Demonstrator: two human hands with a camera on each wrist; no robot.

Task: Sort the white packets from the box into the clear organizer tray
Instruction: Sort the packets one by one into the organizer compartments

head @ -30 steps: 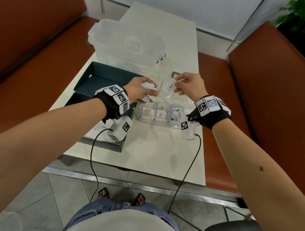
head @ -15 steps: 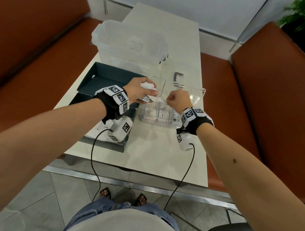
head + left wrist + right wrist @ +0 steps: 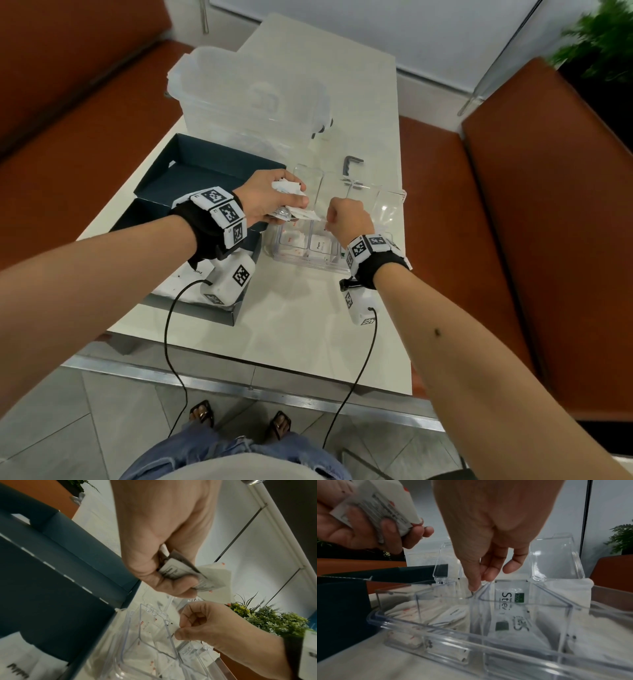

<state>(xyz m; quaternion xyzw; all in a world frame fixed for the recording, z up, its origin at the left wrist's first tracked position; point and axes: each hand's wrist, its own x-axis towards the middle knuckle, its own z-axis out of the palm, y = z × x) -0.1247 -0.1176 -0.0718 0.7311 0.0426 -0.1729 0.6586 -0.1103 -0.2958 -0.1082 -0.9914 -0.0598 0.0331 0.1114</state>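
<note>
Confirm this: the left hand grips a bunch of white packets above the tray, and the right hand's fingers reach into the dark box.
Not quite. The right hand reaches into the clear organizer tray, not the dark box; the right wrist view shows it. The left hand does grip a bunch of white packets.

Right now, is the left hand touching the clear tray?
Apart. In the head view the left hand, gripping packets, is beside and above the tray; the left wrist view shows a gap.

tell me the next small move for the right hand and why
Probably let go and lift out: the right hand has its fingers down in a middle compartment of the clear organizer tray, while the left hand holds more packets to sort.
</note>
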